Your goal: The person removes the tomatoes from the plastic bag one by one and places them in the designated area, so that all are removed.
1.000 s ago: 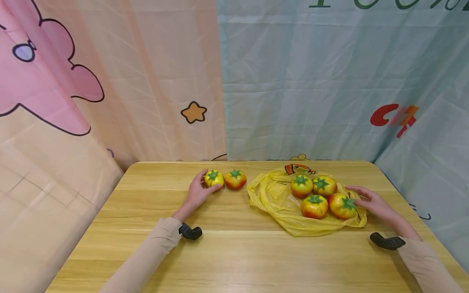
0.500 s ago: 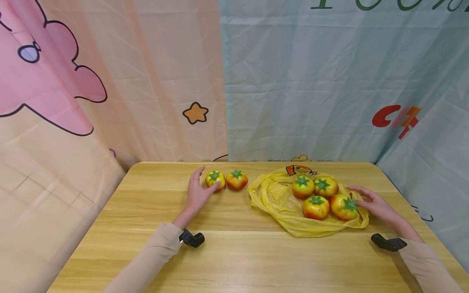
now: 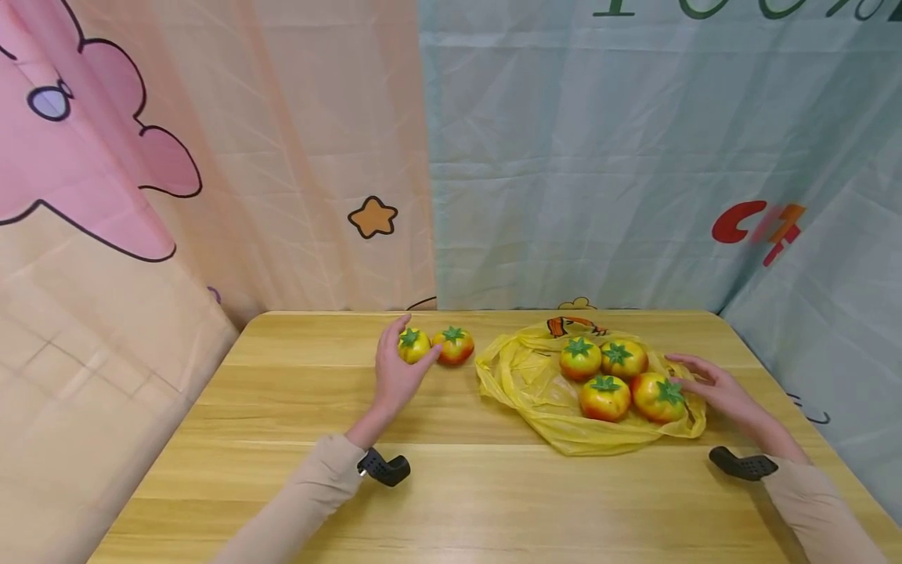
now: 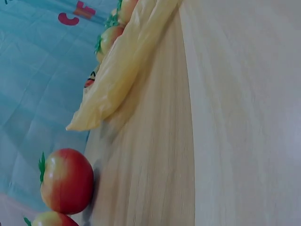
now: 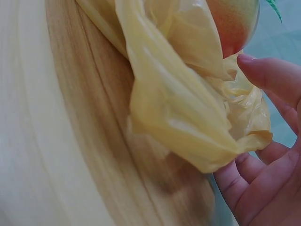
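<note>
Two yellow-red tomatoes with green star-shaped tops sit side by side at the back of the table, the left tomato (image 3: 416,347) and the right tomato (image 3: 456,346). In front of them my left hand (image 3: 396,377) has thumb and fingers spread, overlapping both tomatoes in the head view. Further right, several similar tomatoes (image 3: 604,399) lie on a crumpled yellow plastic bag (image 3: 520,380). At the bag's right edge is my right hand (image 3: 722,393), fingers loosely bent beside the nearest tomato (image 3: 658,398). In the right wrist view, its thumb tip is close to a tomato (image 5: 235,23) and other fingers lie behind the bag (image 5: 174,108).
The wooden table (image 3: 458,501) ends at a hanging cloth (image 3: 514,196) along its back. Cloth with printed figures also hangs at both sides. Each wrist carries a black camera mount, one on the left (image 3: 386,468) and one on the right (image 3: 743,464).
My left hand has drawn back from the left tomato, then shifted right and up in front of the pair. The right hand, bag and tomatoes have stayed in place.
</note>
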Available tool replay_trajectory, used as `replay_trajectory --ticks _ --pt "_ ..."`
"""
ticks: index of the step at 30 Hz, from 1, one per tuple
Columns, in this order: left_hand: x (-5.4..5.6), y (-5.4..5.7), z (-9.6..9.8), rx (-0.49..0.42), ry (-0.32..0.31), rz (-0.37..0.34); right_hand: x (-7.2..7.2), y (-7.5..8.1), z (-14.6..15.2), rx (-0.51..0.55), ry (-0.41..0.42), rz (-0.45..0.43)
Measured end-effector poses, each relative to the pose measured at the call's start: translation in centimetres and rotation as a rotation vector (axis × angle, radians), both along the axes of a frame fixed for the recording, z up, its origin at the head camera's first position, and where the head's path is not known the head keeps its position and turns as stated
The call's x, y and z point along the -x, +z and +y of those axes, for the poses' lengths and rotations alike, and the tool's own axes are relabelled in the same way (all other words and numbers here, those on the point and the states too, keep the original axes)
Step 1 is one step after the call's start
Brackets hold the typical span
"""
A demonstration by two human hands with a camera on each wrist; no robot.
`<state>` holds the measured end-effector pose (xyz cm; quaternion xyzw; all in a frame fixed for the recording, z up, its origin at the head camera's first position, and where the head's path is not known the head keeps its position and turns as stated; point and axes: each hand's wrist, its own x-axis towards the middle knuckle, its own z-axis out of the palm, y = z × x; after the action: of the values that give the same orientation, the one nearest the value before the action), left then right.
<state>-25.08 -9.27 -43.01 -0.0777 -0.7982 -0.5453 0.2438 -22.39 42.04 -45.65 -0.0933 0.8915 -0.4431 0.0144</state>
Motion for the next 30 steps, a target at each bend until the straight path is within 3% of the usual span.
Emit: replay_trajectory --ticks 6,12,19,23,30 --pt "-0.6 -0.3 2.0 -0.024 -0.019 0.008 0.1 -0.1 -0.1 0.013 0.003 0.014" --pt "-1.1 -0.3 4.2 -0.059 -0.08 0.035 0.0 -0.2 -0.1 0.024 0.017 0.028" --pt "-1.6 -0.2 6.7 -0.089 -0.15 -0.028 -0.1 -0.2 -0.2 0.041 0.018 0.037" --pt "-1.8 -0.1 8.3 -0.107 -0.222 -0.069 -0.2 -0.1 -0.5 0.045 0.014 0.036" --pt "-2.4 0.1 11.3 -0.09 -0.412 -0.098 -0.1 -0.1 -0.3 0.041 -0.005 0.02"
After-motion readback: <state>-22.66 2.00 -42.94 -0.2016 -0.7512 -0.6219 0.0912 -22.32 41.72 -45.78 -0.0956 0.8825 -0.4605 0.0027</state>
